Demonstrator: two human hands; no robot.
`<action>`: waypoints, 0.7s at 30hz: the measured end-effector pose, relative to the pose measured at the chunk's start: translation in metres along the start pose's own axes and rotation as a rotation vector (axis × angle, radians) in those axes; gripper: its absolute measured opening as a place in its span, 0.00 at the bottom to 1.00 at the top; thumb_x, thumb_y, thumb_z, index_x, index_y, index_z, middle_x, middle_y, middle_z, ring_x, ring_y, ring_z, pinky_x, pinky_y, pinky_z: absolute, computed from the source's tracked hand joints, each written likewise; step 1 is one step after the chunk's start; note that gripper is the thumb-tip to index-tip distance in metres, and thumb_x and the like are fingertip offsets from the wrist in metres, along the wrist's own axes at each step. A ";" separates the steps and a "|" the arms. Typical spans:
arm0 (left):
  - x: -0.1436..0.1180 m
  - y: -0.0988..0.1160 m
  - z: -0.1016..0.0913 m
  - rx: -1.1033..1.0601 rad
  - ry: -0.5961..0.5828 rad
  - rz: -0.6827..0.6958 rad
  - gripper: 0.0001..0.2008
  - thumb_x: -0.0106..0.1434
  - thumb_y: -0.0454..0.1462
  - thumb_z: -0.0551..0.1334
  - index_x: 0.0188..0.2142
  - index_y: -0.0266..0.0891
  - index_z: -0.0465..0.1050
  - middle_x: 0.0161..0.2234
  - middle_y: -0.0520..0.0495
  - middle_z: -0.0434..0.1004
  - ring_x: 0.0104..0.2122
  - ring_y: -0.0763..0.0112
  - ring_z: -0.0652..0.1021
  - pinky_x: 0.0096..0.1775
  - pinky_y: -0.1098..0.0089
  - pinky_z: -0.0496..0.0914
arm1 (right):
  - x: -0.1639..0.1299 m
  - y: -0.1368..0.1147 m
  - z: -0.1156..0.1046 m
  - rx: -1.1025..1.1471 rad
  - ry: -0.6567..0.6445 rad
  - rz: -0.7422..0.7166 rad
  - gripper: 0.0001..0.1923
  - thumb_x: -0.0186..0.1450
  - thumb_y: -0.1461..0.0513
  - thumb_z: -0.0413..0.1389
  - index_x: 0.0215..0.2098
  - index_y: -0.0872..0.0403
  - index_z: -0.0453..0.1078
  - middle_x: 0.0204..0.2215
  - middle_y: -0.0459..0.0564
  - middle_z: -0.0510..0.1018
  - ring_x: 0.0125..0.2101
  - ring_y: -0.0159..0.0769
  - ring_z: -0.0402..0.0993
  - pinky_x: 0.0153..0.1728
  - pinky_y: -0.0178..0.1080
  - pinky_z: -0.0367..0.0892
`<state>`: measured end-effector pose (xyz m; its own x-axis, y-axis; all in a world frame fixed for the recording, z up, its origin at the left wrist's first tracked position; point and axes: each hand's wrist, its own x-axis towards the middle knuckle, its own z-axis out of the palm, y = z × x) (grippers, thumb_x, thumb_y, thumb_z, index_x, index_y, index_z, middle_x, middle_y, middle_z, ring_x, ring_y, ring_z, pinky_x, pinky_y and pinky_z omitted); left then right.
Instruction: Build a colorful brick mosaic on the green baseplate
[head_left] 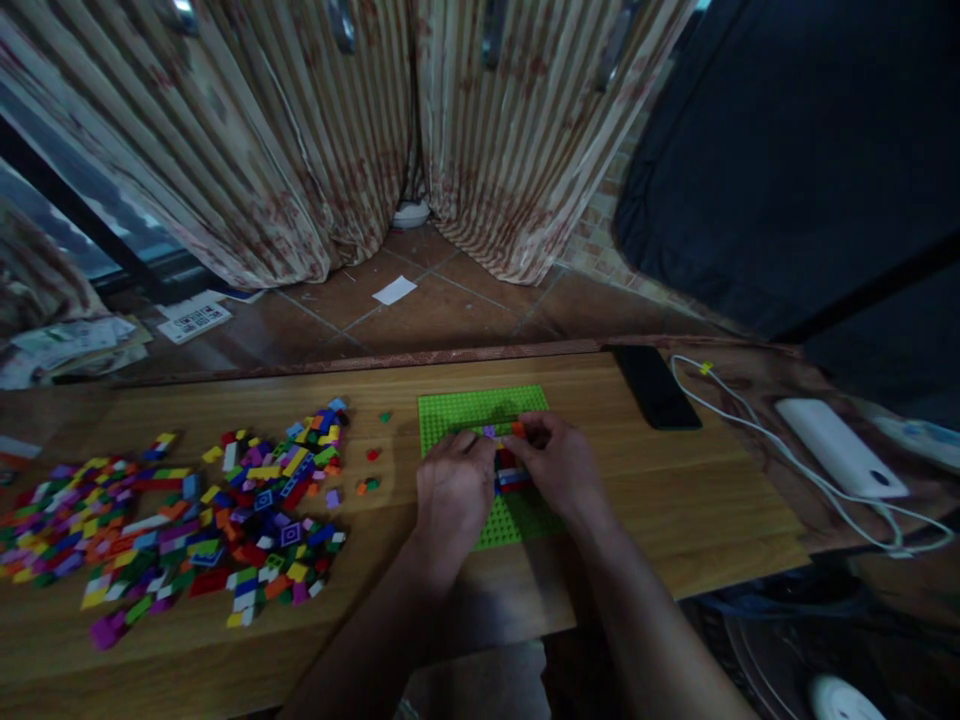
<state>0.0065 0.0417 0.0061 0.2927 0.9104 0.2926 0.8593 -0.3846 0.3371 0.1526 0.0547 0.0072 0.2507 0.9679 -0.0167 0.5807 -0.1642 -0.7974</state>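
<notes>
Resting flat on the wooden table, the green baseplate is the thing everything else sits around, and it lies straight in front of you, near the table's near edge. On the middle of that baseplate stands a small brick build in red, white, blue and purple, mostly hidden between your hands. Your left hand covers the baseplate's left half, fingers curled down against the left side of the build. Your right hand comes in from the baseplate's right side, fingertips pinched on the build's top, where an orange piece shows; both hands are closed about the build, though the light is dim and you probably could not say from this view which single brick each finger presses.

Just left of the baseplate lie a few stray bricks, red, green and orange, apart from each other. Further left of the baseplate spreads a wide brick pile of many colours, loose and flat on the wood. To the right of the baseplate, at the table's far edge, lies a black phone, face up. Beyond the phone, still further right of the baseplate, a white cable runs across the wood to a white power bank. Behind the baseplate, past the table's far edge, striped curtains hang to a tiled floor.
</notes>
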 end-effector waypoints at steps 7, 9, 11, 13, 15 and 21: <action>-0.001 0.002 -0.004 0.010 -0.037 -0.014 0.08 0.67 0.35 0.57 0.35 0.42 0.76 0.32 0.50 0.76 0.34 0.66 0.74 0.34 0.66 0.66 | 0.003 0.001 0.002 0.002 0.007 0.008 0.17 0.54 0.58 0.63 0.40 0.57 0.74 0.31 0.51 0.80 0.29 0.38 0.75 0.34 0.41 0.69; -0.003 0.005 -0.008 0.033 -0.058 -0.015 0.08 0.67 0.35 0.57 0.39 0.42 0.76 0.34 0.49 0.77 0.36 0.64 0.74 0.37 0.65 0.67 | 0.004 0.001 0.002 -0.002 -0.001 0.003 0.17 0.54 0.59 0.63 0.40 0.57 0.74 0.31 0.51 0.80 0.30 0.38 0.75 0.34 0.40 0.69; -0.006 0.008 -0.012 0.080 -0.071 -0.014 0.10 0.67 0.35 0.57 0.44 0.43 0.76 0.36 0.47 0.76 0.38 0.61 0.74 0.39 0.62 0.68 | 0.004 0.001 0.003 -0.006 -0.003 -0.001 0.16 0.54 0.59 0.63 0.40 0.57 0.74 0.31 0.51 0.80 0.30 0.38 0.75 0.34 0.40 0.69; -0.011 0.010 -0.014 0.124 -0.070 -0.017 0.13 0.67 0.34 0.56 0.48 0.43 0.74 0.37 0.46 0.76 0.39 0.59 0.74 0.40 0.60 0.68 | 0.004 0.001 0.003 -0.008 0.004 -0.014 0.16 0.54 0.58 0.63 0.39 0.57 0.74 0.30 0.50 0.80 0.30 0.38 0.75 0.34 0.40 0.69; -0.016 0.010 -0.013 0.138 -0.067 -0.016 0.15 0.67 0.34 0.55 0.51 0.43 0.72 0.38 0.44 0.75 0.39 0.58 0.74 0.41 0.58 0.68 | 0.004 0.001 0.002 0.007 0.005 -0.026 0.16 0.54 0.57 0.63 0.39 0.56 0.74 0.30 0.49 0.80 0.30 0.38 0.75 0.33 0.40 0.69; -0.025 -0.007 -0.011 -0.068 0.033 -0.021 0.19 0.68 0.33 0.53 0.57 0.42 0.67 0.43 0.43 0.73 0.42 0.62 0.74 0.45 0.61 0.70 | 0.006 0.005 -0.003 0.070 0.013 0.016 0.18 0.55 0.52 0.61 0.37 0.57 0.76 0.30 0.53 0.81 0.30 0.39 0.77 0.33 0.41 0.70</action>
<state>-0.0111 0.0200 0.0059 0.2598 0.9131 0.3142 0.8342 -0.3762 0.4033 0.1598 0.0592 0.0050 0.2700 0.9626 -0.0222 0.5210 -0.1654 -0.8374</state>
